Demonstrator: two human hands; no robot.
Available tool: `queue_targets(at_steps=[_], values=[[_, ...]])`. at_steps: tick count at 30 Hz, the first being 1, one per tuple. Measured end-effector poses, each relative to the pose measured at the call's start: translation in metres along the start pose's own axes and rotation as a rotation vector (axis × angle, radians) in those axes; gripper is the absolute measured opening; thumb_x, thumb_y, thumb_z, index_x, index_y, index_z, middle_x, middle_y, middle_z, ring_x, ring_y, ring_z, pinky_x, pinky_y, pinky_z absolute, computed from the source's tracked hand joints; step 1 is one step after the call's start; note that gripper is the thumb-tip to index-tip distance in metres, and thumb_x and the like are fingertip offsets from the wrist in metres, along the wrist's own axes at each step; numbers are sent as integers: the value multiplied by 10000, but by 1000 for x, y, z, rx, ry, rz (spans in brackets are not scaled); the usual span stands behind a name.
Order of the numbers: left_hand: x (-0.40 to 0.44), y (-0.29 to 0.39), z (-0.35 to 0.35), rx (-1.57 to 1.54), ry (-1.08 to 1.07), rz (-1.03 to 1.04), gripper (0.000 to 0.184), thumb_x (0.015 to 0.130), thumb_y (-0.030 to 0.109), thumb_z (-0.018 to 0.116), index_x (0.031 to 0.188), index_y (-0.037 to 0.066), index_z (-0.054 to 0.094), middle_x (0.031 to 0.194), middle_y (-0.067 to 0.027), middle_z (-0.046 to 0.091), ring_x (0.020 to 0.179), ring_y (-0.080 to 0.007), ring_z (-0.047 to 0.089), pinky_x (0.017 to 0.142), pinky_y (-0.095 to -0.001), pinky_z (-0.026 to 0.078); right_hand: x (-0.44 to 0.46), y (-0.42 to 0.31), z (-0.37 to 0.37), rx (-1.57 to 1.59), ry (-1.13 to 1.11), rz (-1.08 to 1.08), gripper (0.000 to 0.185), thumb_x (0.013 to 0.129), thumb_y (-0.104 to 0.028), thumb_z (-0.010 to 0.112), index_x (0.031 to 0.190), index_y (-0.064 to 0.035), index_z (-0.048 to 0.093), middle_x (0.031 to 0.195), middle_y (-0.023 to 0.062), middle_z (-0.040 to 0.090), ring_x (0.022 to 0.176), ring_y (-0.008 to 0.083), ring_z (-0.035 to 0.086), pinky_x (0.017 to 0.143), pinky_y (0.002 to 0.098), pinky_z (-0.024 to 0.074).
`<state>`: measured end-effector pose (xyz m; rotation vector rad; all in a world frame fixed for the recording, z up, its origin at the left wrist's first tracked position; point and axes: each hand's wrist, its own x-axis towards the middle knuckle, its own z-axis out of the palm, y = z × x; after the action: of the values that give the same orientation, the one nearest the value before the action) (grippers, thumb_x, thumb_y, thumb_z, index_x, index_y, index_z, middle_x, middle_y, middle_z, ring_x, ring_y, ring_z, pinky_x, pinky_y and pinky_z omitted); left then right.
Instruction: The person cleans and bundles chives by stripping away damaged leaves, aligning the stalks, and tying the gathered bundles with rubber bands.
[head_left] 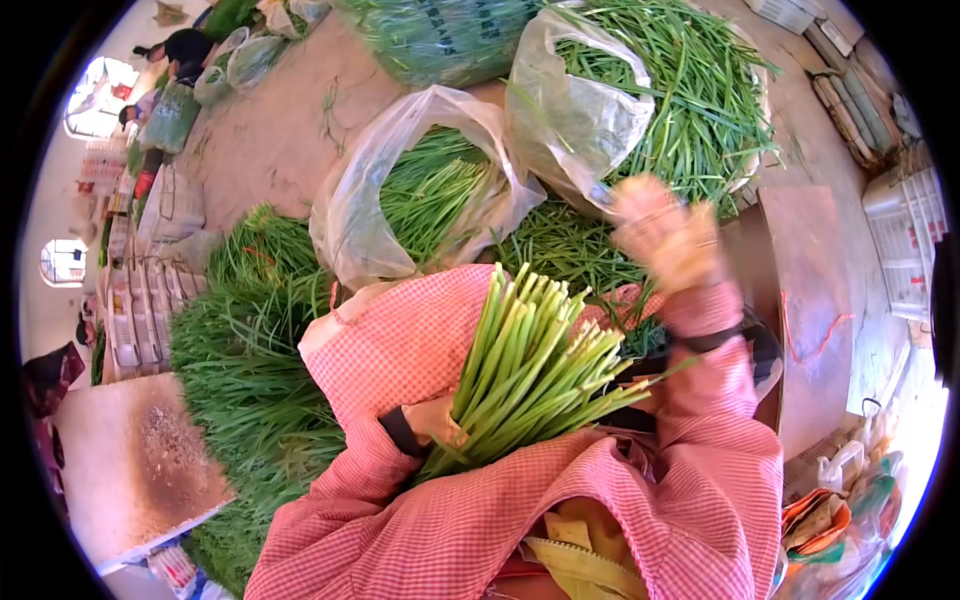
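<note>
My left hand (437, 420) is wrapped round a thick bunch of garlic chives (520, 365), held against my lap with the pale cut ends pointing up and to the right. My right hand (665, 230), in a light glove, is raised at the right, smeared by motion. Its fingers are too blurred to show whether they hold anything. Just behind it, loose green stalks (690, 90) fill a large plastic-lined container. Short green pieces (570, 245) lie below that hand. Straight ahead, an open clear plastic bag (350, 190) contains more chives.
Long chives are heaped (250, 370) along my left side. A filled plastic bag (440, 40) stands at the back. At right are a brown board (810, 290) and white crates (905, 230). Other people (185, 50) are at the far left, near a white-topped table (110, 450).
</note>
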<state>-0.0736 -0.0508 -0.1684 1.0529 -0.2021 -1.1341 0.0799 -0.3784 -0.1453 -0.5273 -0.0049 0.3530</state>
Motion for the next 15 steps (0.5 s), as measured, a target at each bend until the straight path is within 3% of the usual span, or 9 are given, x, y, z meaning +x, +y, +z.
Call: queue_targets(at_steps=[1,3,5,6,8,9,10,13,15], values=[[0,-2,-2,10,14,23,832,635,370,732,1284,68,309,1146,-69,468,1072,-177,419,912,-312,331,6,-27,-11,3,-114,-73,686,864,-543,273,1340,-53,219,1379,121,264,1272,242,263,1037,373,214],[1,-5,-3,29,32,59,803,647,344,724,1280,66,316,1139,-65,477,1060,-179,431,904,-314,342,9,-20,15,-659,57,-22,639,867,-488,334,1327,-54,245,1365,116,285,1251,245,287,1020,373,240],[1,-8,-2,51,49,96,775,659,318,715,1276,63,322,1131,-61,487,1047,-181,443,895,-316,352,2,17,56,-936,-194,-68,587,860,-440,396,1296,-57,310,1334,106,333,1215,244,326,999,379,257],[-2,-8,-2,63,64,113,760,665,305,710,1274,62,326,1127,-59,492,1041,-183,449,891,-317,358,2,30,56,-846,-226,-4,561,856,-415,427,1281,-59,342,1319,101,357,1197,244,345,989,382,266],[-9,-11,1,78,103,151,732,677,280,702,1270,60,332,1120,-55,502,1028,-185,461,882,-319,368,5,30,13,-434,-170,209,675,811,-578,410,1252,-67,398,1301,91,383,1190,221,351,995,405,227],[-14,-14,2,83,132,175,719,683,267,697,1268,59,335,1116,-53,507,1022,-186,467,878,-320,373,-9,22,1,-346,71,186,721,807,-626,351,1260,-67,389,1332,95,345,1225,207,308,1005,416,195],[-17,-16,2,89,153,203,705,689,254,693,1266,58,339,1112,-51,512,1015,-187,473,873,-321,379,-23,9,13,-678,213,58,789,788,-688,242,1264,-75,384,1304,100,382,1227,208,309,1000,426,199],[-11,-21,11,96,165,261,678,701,228,684,1262,56,345,1105,-47,521,1003,-189,485,865,-323,389,-52,6,47,-1005,-259,15,624,785,-561,475,1158,-63,514,1299,127,385,1239,256,300,1007,410,214],[-1,-19,17,338,294,280,688,691,202,684,1266,52,338,1115,-54,518,1014,-189,477,886,-332,376,-58,50,52,-1091,-248,-246,270,783,-283,593,930,-61,633,1152,128,524,1122,255,431,965,392,298]])
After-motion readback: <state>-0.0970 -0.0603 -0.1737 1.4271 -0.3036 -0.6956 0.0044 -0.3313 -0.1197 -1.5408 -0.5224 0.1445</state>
